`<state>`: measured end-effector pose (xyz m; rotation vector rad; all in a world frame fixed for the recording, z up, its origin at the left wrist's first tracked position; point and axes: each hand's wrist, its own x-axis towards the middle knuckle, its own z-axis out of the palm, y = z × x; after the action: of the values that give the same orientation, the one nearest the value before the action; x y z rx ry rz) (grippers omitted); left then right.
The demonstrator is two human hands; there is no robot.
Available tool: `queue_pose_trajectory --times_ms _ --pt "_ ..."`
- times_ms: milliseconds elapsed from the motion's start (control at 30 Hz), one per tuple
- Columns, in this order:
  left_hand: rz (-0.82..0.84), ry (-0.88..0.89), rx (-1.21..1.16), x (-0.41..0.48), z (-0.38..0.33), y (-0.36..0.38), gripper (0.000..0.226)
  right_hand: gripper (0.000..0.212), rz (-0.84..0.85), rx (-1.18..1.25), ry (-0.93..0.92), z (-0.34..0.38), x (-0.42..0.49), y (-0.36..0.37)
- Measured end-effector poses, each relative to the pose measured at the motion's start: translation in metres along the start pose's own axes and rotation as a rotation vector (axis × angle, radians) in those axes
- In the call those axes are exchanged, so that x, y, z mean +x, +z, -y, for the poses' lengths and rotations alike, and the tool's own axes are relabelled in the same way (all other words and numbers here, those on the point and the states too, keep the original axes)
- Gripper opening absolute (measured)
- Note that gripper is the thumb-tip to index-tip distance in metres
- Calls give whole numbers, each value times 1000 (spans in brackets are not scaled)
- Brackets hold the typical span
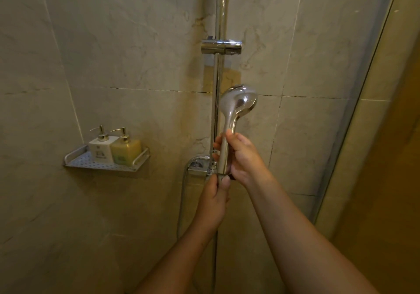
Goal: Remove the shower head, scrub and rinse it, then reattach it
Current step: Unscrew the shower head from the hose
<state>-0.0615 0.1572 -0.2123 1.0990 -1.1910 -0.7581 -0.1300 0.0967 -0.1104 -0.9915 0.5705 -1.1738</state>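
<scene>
A chrome shower head (237, 102) stands upright in front of the vertical chrome rail (220, 16), its round back toward me. My right hand (243, 157) grips its handle around the middle. Just below, my left hand (214, 199) pinches the nut at the handle's bottom end, where the hose joins. The metal hose (183, 193) loops down from the mixer valve (200, 167) on the wall. The holder bracket (221, 46) on the rail, above the shower head, holds nothing.
A perforated metal shelf (79, 163) on the left wall carries a white pump bottle (101, 148) and a yellow pump bottle (126, 149). A glass door edge (354, 116) runs down the right side. Marble tiles cover the wall.
</scene>
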Motion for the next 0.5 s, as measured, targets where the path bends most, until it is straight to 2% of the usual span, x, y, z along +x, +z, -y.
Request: queue_pose_trajectory --times_ms 67,200,367,500 --pt "36 -19 -51 1 -3 0 22 22 15 -17 11 2 3 -2" --pt "97 -60 -96 2 -8 5 17 36 9 -49 -23 -2 10 -6" --pt "123 -125 -92 9 -11 9 22 29 -62 20 -118 -9 18 -7" --pt "123 -135 -68 12 -11 8 22 48 -43 -142 -168 -5 18 -8"
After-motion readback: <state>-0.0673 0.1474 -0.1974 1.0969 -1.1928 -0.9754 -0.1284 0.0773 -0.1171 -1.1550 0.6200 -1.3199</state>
